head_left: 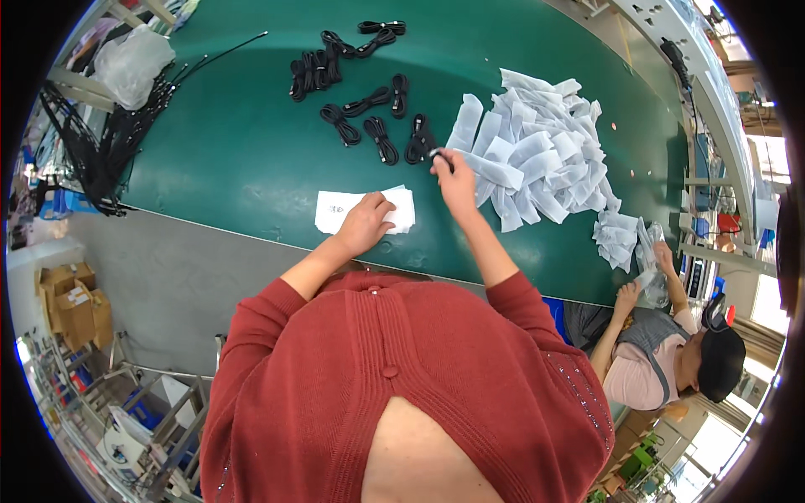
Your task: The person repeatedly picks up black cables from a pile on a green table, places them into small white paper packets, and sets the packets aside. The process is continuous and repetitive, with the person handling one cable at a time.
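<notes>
My left hand (366, 223) rests with curled fingers on a small stack of white paper sleeves (334, 214) near the table's front edge, holding it. Dark marks show on the top sleeve. My right hand (455, 178) pinches the end of a coiled black cable (435, 153), partly hidden by the fingers. Just beyond that hand lies another coiled black cable (418, 138). Further coiled cables (381, 139) are spread across the table's middle, with a row of bundles (316, 70) behind them. To the right of my right hand is a large heap of whitish wrapped packets (545, 151).
The green table (243, 151) curves around me. Loose black cables (92, 151) and a clear plastic bag (134, 65) are at the left. On the right, a co-worker (646, 360) in a black cap handles a clear bag (652, 264) beside a smaller packet pile (616, 239). Cardboard boxes (75, 306) stand at lower left.
</notes>
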Action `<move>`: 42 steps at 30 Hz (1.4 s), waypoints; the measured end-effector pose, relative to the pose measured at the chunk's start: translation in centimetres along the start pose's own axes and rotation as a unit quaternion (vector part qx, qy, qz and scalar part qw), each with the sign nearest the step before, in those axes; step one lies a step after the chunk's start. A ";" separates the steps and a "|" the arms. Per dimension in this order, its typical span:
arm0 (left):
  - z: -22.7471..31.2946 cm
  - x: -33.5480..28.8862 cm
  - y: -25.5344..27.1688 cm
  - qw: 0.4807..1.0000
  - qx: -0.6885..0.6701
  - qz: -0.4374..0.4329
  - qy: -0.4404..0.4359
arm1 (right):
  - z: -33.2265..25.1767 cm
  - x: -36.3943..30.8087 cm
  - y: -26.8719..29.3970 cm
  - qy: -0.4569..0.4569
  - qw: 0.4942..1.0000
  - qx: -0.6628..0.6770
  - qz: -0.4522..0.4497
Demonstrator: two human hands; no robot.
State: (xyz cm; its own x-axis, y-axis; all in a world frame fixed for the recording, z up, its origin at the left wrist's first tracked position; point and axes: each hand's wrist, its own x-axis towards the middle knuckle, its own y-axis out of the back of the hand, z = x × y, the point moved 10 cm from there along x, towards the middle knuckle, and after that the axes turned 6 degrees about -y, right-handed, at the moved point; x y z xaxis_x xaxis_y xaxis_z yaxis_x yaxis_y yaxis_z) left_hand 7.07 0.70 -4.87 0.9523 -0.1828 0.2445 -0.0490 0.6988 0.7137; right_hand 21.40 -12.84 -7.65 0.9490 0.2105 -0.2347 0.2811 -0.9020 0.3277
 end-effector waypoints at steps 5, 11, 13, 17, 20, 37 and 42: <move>-0.3 0.4 -1.1 0.999 0.038 -0.010 -0.002 | 1.2 -6.9 -0.1 0.019 0.999 -0.028 -0.008; -2.4 -0.2 -1.1 0.996 -0.050 0.032 0.069 | -0.7 -11.3 0.5 0.140 0.982 -0.124 -0.011; -3.4 -0.6 -1.0 0.986 -0.104 0.034 0.127 | -1.6 -12.0 0.7 0.158 0.976 -0.149 -0.019; -3.8 -0.6 -0.6 0.977 -0.145 0.040 0.153 | -2.7 -12.5 0.5 0.204 0.961 -0.186 -0.030; -3.9 -0.7 -0.4 0.975 -0.154 0.052 0.154 | -3.2 -12.7 0.1 0.226 0.950 -0.207 -0.057; 2.3 1.3 3.8 0.992 -0.096 0.077 -0.013 | -2.0 -11.3 -2.6 0.123 0.971 0.075 -0.191; 3.1 4.1 5.0 0.967 -0.236 0.090 0.025 | -7.4 -10.9 -0.6 0.155 0.983 0.040 -0.095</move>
State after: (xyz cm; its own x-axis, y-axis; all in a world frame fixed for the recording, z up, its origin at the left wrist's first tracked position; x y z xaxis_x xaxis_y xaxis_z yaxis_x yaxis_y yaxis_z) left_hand 9.78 1.31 1.67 0.9550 -0.0035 0.2965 -0.0837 0.9561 0.2809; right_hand 11.97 -11.81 1.54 0.8815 0.4721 0.0094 0.4576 -0.8589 0.2299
